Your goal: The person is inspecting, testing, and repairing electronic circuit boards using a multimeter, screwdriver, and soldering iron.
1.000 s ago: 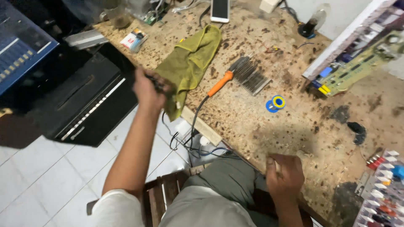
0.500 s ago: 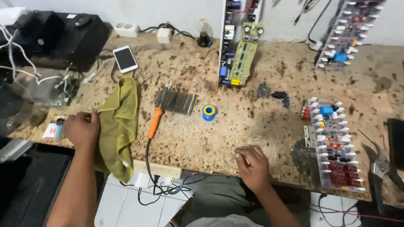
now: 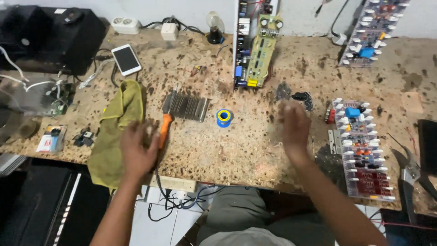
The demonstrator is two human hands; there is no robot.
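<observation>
Left hand [image 3: 139, 152], lower left: fingers curled loosely, empty, at the orange iron [image 3: 165, 130] beside the cloth [image 3: 116, 132]. Right hand [image 3: 295, 130], centre right: fingers open, blurred, above the table [image 3: 236, 150]. Heatsink [image 3: 187, 107] and solder spool [image 3: 224, 117] between the hands.

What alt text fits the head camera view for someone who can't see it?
A person's left hand reaches for an orange-handled soldering iron beside a yellow cloth; the right hand hovers over a speckled workbench scattered with circuit boards and a solder spool.
</observation>
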